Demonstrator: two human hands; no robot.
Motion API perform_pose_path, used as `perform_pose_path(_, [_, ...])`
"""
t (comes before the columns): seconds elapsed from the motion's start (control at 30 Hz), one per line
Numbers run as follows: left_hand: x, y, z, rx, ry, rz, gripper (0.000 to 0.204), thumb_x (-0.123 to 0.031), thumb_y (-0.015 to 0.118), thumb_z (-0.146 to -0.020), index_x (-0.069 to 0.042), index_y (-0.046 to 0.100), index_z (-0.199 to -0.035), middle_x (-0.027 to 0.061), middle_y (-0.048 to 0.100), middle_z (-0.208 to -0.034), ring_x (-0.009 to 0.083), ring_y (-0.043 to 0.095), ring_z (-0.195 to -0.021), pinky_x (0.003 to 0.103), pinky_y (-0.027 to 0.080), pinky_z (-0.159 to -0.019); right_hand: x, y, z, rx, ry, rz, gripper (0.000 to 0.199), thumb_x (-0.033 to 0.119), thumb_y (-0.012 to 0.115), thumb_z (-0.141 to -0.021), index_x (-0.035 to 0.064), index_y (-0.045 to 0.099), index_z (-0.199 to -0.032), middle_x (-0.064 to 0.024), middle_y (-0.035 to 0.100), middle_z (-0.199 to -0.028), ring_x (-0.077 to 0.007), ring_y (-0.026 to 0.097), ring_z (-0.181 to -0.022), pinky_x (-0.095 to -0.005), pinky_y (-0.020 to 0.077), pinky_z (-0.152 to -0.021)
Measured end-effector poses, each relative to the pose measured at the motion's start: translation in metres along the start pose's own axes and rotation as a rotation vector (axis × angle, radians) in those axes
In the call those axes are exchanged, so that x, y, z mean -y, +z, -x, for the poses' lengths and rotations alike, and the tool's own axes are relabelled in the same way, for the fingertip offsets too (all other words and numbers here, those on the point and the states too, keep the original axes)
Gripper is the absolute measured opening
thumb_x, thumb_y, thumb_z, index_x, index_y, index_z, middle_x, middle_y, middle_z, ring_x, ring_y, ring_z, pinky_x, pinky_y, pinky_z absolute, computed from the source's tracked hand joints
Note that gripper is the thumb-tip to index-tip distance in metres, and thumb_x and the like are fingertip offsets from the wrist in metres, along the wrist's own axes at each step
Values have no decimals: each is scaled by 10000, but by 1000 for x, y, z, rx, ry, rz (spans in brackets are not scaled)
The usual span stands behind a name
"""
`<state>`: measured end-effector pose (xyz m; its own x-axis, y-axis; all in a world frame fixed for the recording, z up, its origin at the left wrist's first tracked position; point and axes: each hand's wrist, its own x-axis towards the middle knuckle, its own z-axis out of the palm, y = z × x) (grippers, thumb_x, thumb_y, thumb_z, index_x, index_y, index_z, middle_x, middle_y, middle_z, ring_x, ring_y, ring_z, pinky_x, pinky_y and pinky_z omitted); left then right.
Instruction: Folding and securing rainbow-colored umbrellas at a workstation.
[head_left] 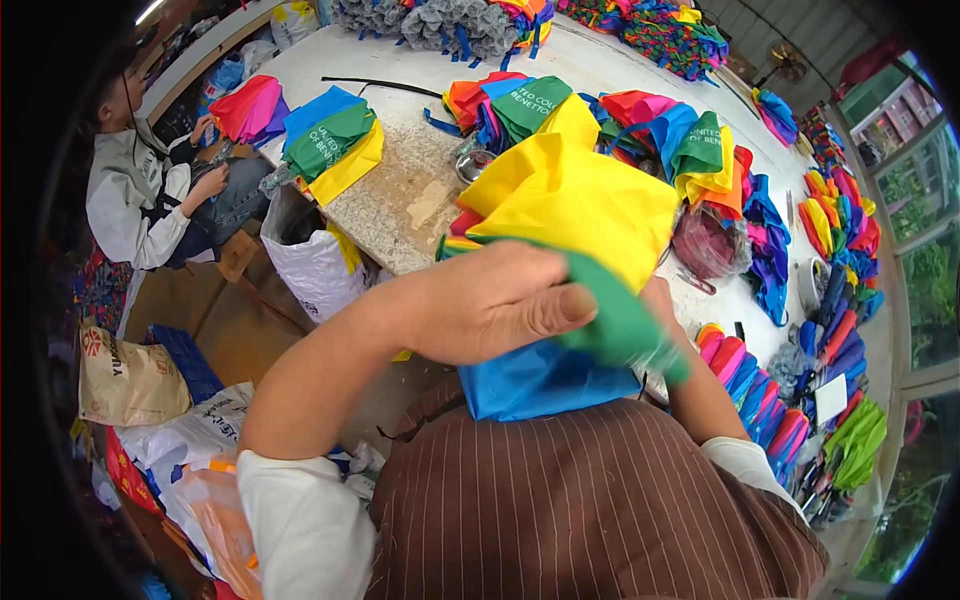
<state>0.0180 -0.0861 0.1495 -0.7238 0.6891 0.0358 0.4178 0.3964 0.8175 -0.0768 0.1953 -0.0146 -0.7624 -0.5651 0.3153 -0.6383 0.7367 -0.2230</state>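
Observation:
In front of my apron I have a multicoloured folding umbrella, its loose canopy showing yellow, green and blue panels. My left hand is closed on the canopy, thumb lying over the green panel and fingers curled into the cloth. That green panel is smeared by motion on its right side. My right hand is at the far right side of the same umbrella; cloth covers its fingers, so their hold cannot be made out. Blue cloth hangs below my left hand. The umbrella's shaft and handle are hidden.
Similar umbrellas lie across the white table, with bundles at the back and along the right. A small metal bowl sits beyond my hands. At left, a co-worker sits handling cloth. Bags crowd the floor below.

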Motion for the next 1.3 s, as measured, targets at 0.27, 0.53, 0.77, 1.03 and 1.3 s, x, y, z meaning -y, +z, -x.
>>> perform_pose_path(0.27, [38, -34, 19, -393, -323, 81, 700, -568, 296, -954, 39, 615, -1092, 155, 659, -983, 226, 618, -974, 301, 448, -906, -11, -21, 2, -81, -174, -21, 304, 248, 669, -685, 141, 677, -970, -115, 660, -828, -321, 634, -673, -417, 503, -577])
perform_pose_path(0.53, [-22, -57, -6, -462, 406, 571, 779, -590, 179, -951, 59, 446, -1291, 205, 569, -1216, 259, 538, -1164, 379, 399, -991, 3, -28, -1, -172, -35, -49, 437, 246, 688, -720, 135, 617, -1137, -121, 607, -1144, -320, 597, -1004, -411, 493, -794])
perform_pose_path(0.77, [17, -16, -11, -311, -173, 260, 579, -495, 379, -959, -5, 580, -1192, 126, 616, -1151, 177, 540, -1101, 292, 406, -941, -13, -22, 34, -299, -197, -178, 525, 278, 733, -720, 132, 581, -1201, -76, 600, -1181, -287, 594, -1037, -386, 464, -885])
perform_pose_path(1.03, [11, -81, 30, -653, 152, 501, 570, -464, 362, -966, -14, 495, -1290, 140, 559, -1256, 229, 508, -1195, 355, 358, -1019, -45, 0, 14, -330, -254, 10, 515, 263, 722, -741, 120, 571, -1211, -82, 593, -1192, -286, 585, -1055, -384, 456, -898])
perform_pose_path(1.3, [-7, -10, -5, -236, -9, 368, 379, -216, 470, -949, 37, 508, -1229, 169, 553, -1220, 194, 547, -1100, 298, 390, -975, -34, 38, 11, -364, -77, -424, 457, 207, 697, -752, 91, 583, -1179, -106, 607, -1145, -300, 570, -1076, -403, 455, -897])
